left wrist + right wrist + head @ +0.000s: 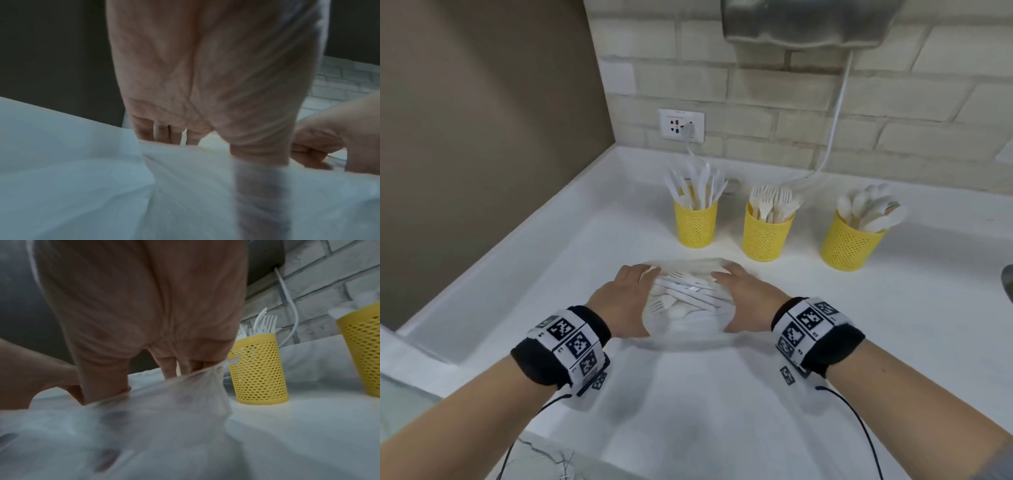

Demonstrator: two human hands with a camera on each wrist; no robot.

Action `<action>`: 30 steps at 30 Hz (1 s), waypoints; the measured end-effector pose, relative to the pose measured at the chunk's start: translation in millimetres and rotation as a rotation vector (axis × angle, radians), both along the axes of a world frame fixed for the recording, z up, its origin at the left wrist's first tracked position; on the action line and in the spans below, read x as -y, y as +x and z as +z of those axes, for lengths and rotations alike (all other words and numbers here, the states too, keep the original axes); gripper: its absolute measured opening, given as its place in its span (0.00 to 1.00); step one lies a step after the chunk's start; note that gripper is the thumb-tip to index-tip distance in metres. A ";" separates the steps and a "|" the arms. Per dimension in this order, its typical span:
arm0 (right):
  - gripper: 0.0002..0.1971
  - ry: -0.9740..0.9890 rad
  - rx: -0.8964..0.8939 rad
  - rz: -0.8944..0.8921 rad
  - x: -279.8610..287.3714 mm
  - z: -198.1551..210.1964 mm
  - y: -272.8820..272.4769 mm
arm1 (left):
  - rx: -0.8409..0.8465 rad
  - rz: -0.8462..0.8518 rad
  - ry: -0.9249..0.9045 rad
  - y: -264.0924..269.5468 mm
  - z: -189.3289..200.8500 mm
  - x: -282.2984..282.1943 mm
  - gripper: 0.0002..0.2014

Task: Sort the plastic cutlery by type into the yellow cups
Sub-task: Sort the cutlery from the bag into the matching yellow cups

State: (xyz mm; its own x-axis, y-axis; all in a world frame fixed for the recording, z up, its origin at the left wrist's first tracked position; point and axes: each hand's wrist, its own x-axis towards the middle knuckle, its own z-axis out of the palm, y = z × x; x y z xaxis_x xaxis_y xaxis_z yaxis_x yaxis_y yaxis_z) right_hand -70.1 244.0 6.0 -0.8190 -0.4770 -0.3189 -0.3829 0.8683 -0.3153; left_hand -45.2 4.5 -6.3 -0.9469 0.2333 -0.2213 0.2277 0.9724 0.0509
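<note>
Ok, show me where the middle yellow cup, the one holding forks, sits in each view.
Head: the middle yellow cup stands centre-right on the white counter, behind the clear plastic bag that both hands hold open.
Left wrist: not in it; the left hand and bag fill the picture.
Right wrist: right of centre, past the right hand.
Shared landmark: the bag, in all three views.

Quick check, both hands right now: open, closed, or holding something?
Left hand: holds the left edge of the clear plastic bag of cutlery.
Right hand: holds the bag's right edge, fingers curled on it.
</note>
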 end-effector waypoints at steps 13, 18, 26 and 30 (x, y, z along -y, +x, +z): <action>0.48 0.052 -0.013 -0.045 55.7 -12.4 -17.3 | -0.116 0.111 0.253 2.4 -13.6 1.4 0.40; 0.34 0.181 -0.025 -0.031 60.5 -13.4 -20.2 | -0.015 0.185 0.285 2.8 -16.3 6.8 0.48; 0.24 0.176 0.010 -0.129 39.1 -18.7 -20.6 | 0.041 0.316 0.417 0.7 -9.0 2.3 0.18; 0.27 0.147 0.061 -0.121 27.5 -14.5 -19.3 | 0.062 0.359 0.485 2.9 -9.0 -5.7 0.13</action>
State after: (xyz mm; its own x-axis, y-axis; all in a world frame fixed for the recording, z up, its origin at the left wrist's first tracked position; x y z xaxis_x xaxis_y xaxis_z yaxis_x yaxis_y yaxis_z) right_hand -89.5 216.5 -8.6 -0.8446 -0.3211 -0.4285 -0.2573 0.9452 -0.2010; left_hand -42.3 10.2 -15.3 -0.9739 -0.0105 -0.2266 -0.1279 0.8502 0.5106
